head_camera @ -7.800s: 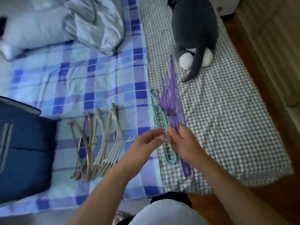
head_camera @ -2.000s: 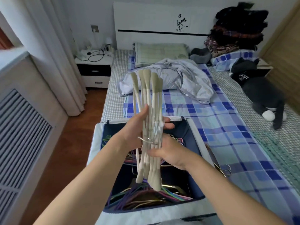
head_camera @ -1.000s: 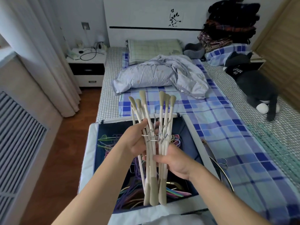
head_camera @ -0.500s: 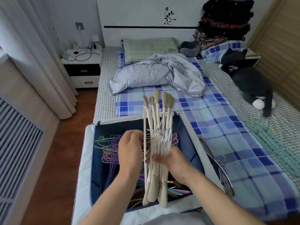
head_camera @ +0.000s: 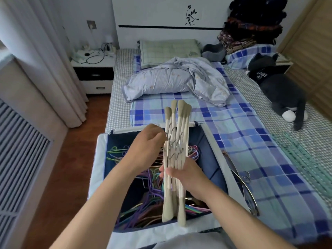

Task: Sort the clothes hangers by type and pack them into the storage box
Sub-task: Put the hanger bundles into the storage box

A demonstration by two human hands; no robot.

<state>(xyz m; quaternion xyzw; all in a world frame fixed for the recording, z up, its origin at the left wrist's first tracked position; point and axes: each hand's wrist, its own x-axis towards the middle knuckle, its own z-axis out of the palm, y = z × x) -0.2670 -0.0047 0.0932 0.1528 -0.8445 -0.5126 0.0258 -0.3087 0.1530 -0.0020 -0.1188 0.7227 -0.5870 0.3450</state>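
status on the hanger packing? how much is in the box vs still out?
Done: thin coloured wire hangers already lie in the storage box. In hand: a bundle of cream hangers held upright above the box, right hand gripping it, left hand at the metal hooks. Left: metal hangers and teal hangers remain on the bed.

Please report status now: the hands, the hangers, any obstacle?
Right hand grips beige hanger bundle above storage box. Left hand pinches the metal hooks. Box holds coloured wire hangers; nothing blocks.
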